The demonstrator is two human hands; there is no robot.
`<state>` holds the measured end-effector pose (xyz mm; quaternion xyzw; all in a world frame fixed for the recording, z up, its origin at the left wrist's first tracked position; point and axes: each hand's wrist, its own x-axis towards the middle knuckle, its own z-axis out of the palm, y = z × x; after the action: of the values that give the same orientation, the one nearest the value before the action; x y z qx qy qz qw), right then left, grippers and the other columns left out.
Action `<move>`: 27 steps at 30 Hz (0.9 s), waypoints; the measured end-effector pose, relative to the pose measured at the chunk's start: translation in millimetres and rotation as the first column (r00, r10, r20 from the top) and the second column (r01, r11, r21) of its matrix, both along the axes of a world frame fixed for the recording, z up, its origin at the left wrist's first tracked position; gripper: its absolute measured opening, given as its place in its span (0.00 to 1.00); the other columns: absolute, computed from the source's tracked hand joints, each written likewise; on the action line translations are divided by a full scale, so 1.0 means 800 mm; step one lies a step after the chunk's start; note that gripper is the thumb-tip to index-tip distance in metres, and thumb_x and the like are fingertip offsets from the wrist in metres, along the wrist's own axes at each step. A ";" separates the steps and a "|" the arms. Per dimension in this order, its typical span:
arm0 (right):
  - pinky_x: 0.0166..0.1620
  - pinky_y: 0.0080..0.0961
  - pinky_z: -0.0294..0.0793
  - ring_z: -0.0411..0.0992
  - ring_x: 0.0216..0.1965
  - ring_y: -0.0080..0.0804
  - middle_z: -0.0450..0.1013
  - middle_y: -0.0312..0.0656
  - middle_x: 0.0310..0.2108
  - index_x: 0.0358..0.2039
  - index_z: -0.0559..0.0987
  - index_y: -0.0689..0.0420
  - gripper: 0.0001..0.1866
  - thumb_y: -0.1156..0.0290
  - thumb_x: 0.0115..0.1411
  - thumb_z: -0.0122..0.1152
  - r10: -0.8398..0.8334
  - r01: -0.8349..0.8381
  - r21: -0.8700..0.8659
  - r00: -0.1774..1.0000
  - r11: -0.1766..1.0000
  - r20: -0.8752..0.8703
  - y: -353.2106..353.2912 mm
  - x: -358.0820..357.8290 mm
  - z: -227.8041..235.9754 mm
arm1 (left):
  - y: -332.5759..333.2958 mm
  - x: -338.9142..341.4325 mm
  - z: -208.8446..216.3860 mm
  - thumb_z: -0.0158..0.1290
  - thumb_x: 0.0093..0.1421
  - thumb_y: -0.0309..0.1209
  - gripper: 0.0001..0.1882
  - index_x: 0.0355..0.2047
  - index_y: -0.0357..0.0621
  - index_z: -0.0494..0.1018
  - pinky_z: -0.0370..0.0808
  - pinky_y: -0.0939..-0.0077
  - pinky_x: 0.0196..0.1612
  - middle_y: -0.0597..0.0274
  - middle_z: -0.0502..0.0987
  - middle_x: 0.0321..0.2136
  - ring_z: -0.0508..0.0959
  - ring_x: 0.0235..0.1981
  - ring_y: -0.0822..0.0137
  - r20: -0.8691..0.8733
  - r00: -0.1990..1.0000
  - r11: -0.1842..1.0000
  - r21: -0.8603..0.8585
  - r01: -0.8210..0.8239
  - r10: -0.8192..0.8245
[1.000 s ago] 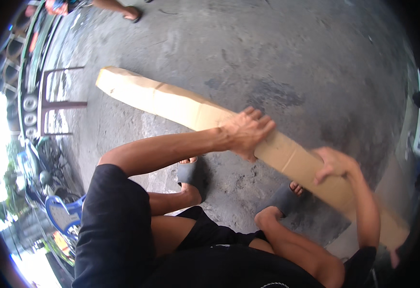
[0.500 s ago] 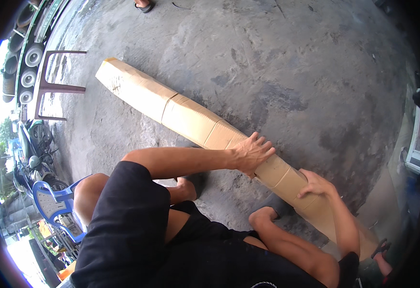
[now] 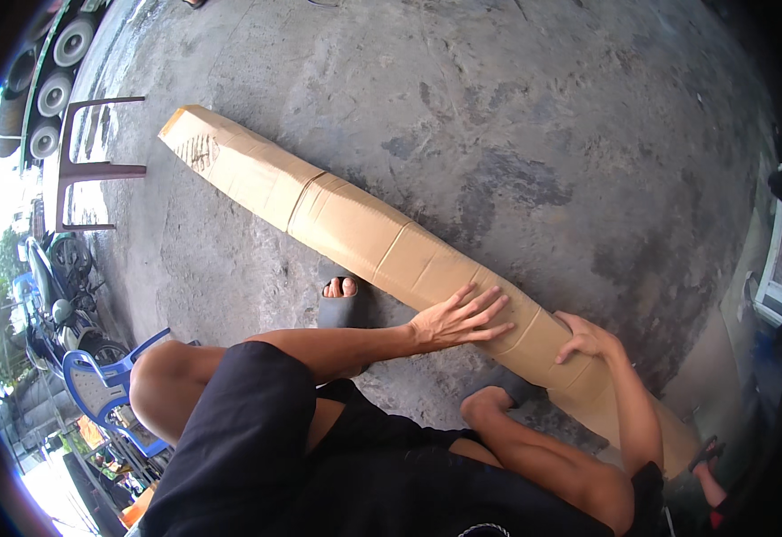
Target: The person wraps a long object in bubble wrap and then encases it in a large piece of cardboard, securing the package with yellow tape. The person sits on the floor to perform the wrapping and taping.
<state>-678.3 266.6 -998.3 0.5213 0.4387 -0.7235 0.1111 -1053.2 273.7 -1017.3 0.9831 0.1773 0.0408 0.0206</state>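
Note:
A long, narrow cardboard package (image 3: 337, 224), tan and creased crosswise, lies slantwise over the concrete floor from the far left to the near right. Dark marks and a bit of yellow tape show at its far left end. My left hand (image 3: 463, 319) rests on its top face with the fingers stretched and apart. Farther right, my right hand (image 3: 586, 338) grips the far edge of the cardboard, thumb on the top face and fingers partly hidden over the side.
An overturned-looking brown plastic stool (image 3: 64, 166) lies at the left. Below it are parked motorbikes (image 3: 60, 309) and a blue and white plastic chair (image 3: 96, 385). Large wheels of a truck (image 3: 55, 94) show at the upper left. Another person's foot (image 3: 706, 455) is at the lower right.
My left hand has slid from the package's far edge toward me and now lies flatter with its fingers spread. My right hand keeps its place. My left foot now shows.

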 end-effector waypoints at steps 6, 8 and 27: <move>0.69 0.47 0.67 0.65 0.70 0.59 0.62 0.62 0.72 0.72 0.65 0.62 0.56 0.61 0.42 0.80 0.072 -0.141 0.357 0.977 0.924 0.198 -0.028 -0.023 0.034 | 0.021 0.000 -0.010 0.48 0.71 0.49 0.40 0.81 0.65 0.51 0.67 0.46 0.74 0.52 0.63 0.76 0.67 0.75 0.53 0.078 0.996 0.992 0.126 0.029 -0.039; 0.73 0.53 0.62 0.59 0.75 0.61 0.54 0.61 0.77 0.76 0.59 0.59 0.61 0.59 0.45 0.82 0.045 -0.221 0.491 0.938 0.843 0.345 -0.046 -0.045 0.048 | 0.037 0.007 -0.009 0.50 0.70 0.51 0.44 0.82 0.60 0.49 0.66 0.45 0.75 0.51 0.63 0.76 0.66 0.76 0.50 0.002 0.995 0.994 -0.045 0.097 -0.097; 0.76 0.58 0.59 0.58 0.75 0.60 0.56 0.58 0.76 0.79 0.55 0.59 0.67 0.53 0.45 0.87 -0.011 -0.262 0.720 0.936 0.642 0.351 -0.034 -0.053 0.038 | 0.002 -0.007 -0.022 0.53 0.68 0.37 0.29 0.69 0.57 0.73 0.65 0.59 0.76 0.64 0.69 0.67 0.70 0.69 0.66 0.281 0.950 0.982 -0.092 0.165 -0.133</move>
<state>-720.9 239.4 -967.6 0.5987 0.7112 -0.3686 0.0045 -1058.9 275.4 -1035.0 0.9757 0.1000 0.1643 0.1044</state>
